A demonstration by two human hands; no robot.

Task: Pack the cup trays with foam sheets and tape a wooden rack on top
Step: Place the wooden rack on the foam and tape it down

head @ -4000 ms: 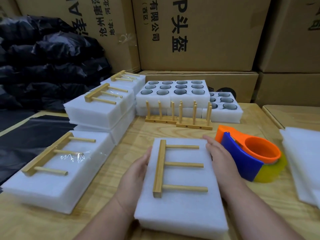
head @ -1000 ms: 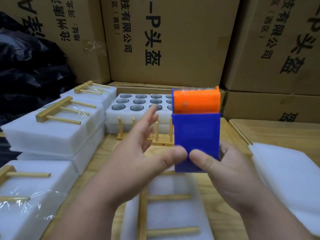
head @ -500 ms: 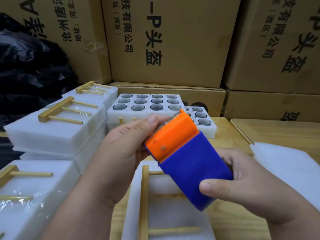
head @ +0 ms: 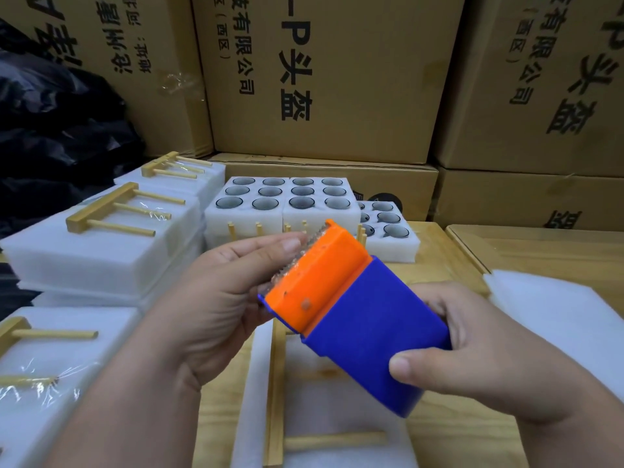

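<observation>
A blocky tape dispenser [head: 358, 319], smooth blue plastic with an orange serrated head, is clasped in the right hand's [head: 489, 349] grip above a soft white foam pack [head: 324, 393] bearing a pegged wooden rack [head: 275, 393]. Its toothed edge is pinched by the left hand [head: 216, 298]. The pack lies on the grained wooden tabletop [head: 449, 430].

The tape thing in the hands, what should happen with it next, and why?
Probably peel the tape end free. The right hand grips the tape dispenser, the left hand's fingertips sit at its toothed edge, and the wooden rack below lies untaped on the foam.
</observation>
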